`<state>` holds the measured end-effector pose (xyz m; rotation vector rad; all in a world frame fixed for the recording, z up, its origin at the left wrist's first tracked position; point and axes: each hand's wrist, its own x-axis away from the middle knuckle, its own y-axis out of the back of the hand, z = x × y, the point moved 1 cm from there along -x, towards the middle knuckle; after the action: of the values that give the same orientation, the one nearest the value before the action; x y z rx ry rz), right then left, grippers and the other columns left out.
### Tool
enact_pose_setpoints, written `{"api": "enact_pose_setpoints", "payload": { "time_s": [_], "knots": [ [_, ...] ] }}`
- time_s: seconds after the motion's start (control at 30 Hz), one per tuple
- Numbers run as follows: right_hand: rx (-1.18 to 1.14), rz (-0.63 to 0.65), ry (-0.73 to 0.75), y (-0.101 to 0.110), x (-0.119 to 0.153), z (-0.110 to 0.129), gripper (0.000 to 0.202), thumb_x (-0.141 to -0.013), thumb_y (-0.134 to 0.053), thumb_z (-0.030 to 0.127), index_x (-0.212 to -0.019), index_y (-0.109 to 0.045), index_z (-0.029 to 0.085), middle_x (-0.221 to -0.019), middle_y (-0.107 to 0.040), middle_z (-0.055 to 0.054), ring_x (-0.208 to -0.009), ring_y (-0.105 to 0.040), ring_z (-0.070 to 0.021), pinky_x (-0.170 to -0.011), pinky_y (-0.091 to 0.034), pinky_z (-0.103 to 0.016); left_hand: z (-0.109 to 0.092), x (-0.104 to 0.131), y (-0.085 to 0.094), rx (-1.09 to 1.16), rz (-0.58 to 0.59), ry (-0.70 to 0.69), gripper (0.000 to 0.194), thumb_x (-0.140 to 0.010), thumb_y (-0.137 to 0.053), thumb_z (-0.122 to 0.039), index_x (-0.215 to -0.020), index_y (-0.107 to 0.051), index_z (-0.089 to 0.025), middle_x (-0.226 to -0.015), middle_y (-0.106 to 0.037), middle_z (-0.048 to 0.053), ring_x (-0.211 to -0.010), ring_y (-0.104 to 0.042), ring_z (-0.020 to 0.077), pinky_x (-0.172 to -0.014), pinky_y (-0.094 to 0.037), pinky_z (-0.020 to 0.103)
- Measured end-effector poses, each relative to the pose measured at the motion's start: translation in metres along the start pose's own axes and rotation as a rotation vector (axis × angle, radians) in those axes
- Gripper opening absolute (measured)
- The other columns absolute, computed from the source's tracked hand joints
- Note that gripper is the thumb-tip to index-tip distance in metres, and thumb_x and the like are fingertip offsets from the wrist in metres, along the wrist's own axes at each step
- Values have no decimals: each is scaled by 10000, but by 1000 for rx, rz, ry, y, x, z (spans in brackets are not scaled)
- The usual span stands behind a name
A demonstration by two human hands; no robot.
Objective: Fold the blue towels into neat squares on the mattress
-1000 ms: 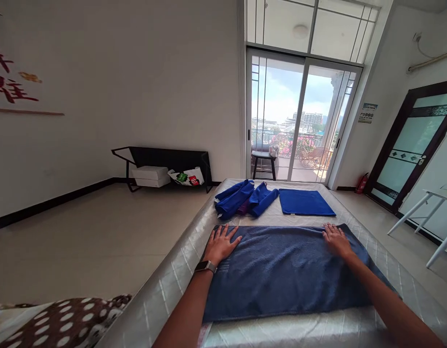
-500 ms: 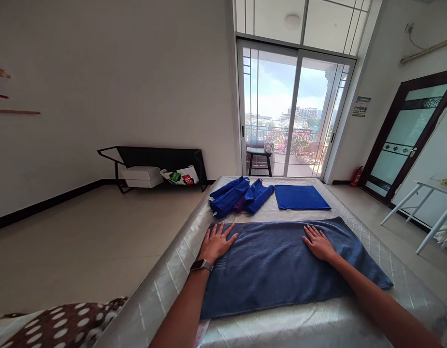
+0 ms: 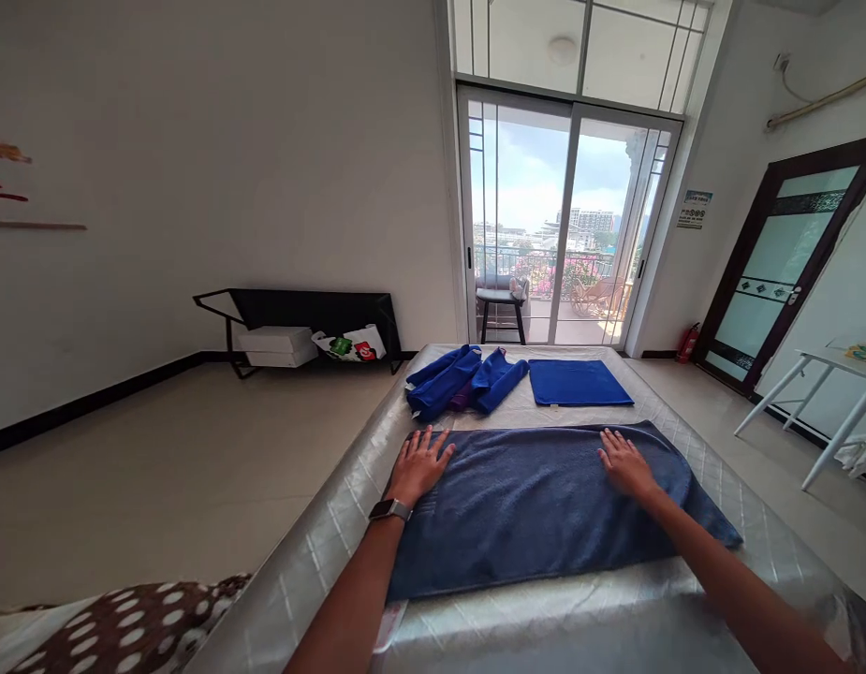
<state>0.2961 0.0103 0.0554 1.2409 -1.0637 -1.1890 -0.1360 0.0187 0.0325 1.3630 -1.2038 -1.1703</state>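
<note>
A dark blue-grey towel (image 3: 523,515) lies spread across the mattress in front of me, with its right corner drawn out to the side. My left hand (image 3: 419,463) rests flat on the towel's far left corner, fingers apart. Toward the far right part of the same towel, my right hand (image 3: 625,463) also lies flat, its fingers stretched out. Beyond the towel, a brighter blue folded cloth (image 3: 579,383) lies flat. To the left of that cloth are crumpled blue cloths (image 3: 443,379), with a bit of purple between them.
The plastic-covered mattress (image 3: 334,524) carries all the cloths. A brown polka-dot fabric (image 3: 138,622) is at the lower left. Against the wall stands a black rack (image 3: 313,309) with white boxes (image 3: 278,346). A white table (image 3: 836,365) stands at the right, near a fire extinguisher (image 3: 687,343).
My right hand has slid slightly to the right over the towel. The left hand stays at the far left corner. The view has shifted a little.
</note>
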Motion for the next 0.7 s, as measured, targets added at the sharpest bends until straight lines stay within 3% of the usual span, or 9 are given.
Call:
{"api": "enact_pose_setpoints", "payload": {
  "time_s": [0.1,0.2,0.27,0.37,0.43,0.53,0.6,0.7],
  "knots": [
    [-137,-6,270,-8,10,83,618,-1046,-214,434,-1592,-345,177,-1649,-320,-70,-1543,-229,-223,-1244,-214,-422,-4,14,4,-25,57,-100,587,-1029,-292,-527,-1546,-432,-289,-1650,-351,71,-1525,-291,325,-1229,-237,504],
    [-241,19,496,-24,21,156,628,-1040,-263,496,-1597,-336,217,-1638,-348,-70,-1536,-249,-261,-1238,-215,-455,-7,45,-2,-44,97,-200,592,-1022,-314,-565,-1548,-423,-316,-1646,-365,54,-1531,-284,299,-1237,-234,472],
    [-277,22,550,-33,27,189,643,-1029,-309,530,-1595,-339,227,-1628,-371,-65,-1536,-242,-284,-1232,-219,-469,-8,71,-10,-47,92,-202,622,-1012,-316,-608,-1564,-386,-329,-1656,-341,49,-1541,-256,301,-1245,-214,485],
    [-309,27,557,-41,34,214,661,-1021,-327,548,-1593,-343,218,-1628,-371,-69,-1535,-238,-300,-1231,-212,-476,-8,103,-19,-47,70,-167,642,-1002,-325,-637,-1579,-340,-354,-1672,-298,33,-1550,-222,311,-1250,-194,513],
    [-323,38,544,-41,38,215,670,-1024,-307,547,-1597,-333,200,-1638,-346,-86,-1536,-239,-298,-1238,-193,-481,-9,114,-20,-55,63,-152,641,-1000,-337,-638,-1579,-335,-362,-1676,-287,27,-1553,-209,315,-1251,-186,523],
    [-302,74,474,-39,44,194,689,-1032,-262,534,-1605,-300,152,-1657,-289,-113,-1545,-222,-267,-1256,-140,-456,-12,118,-14,-61,72,-148,650,-1006,-319,-633,-1586,-320,-340,-1677,-281,41,-1553,-208,317,-1249,-174,539],
    [-261,99,397,-37,47,166,695,-1038,-236,518,-1610,-274,126,-1665,-264,-114,-1553,-195,-238,-1262,-106,-426,-13,116,-11,-58,79,-154,657,-1011,-296,-629,-1591,-307,-320,-1676,-278,52,-1551,-213,318,-1245,-174,551],
    [-189,112,260,-34,50,104,699,-1039,-216,522,-1614,-256,127,-1669,-259,-96,-1558,-169,-216,-1263,-96,-404,-13,116,-9,-47,78,-158,656,-1012,-291,-625,-1589,-310,-312,-1674,-276,53,-1551,-215,315,-1243,-177,551]
  ]
}}
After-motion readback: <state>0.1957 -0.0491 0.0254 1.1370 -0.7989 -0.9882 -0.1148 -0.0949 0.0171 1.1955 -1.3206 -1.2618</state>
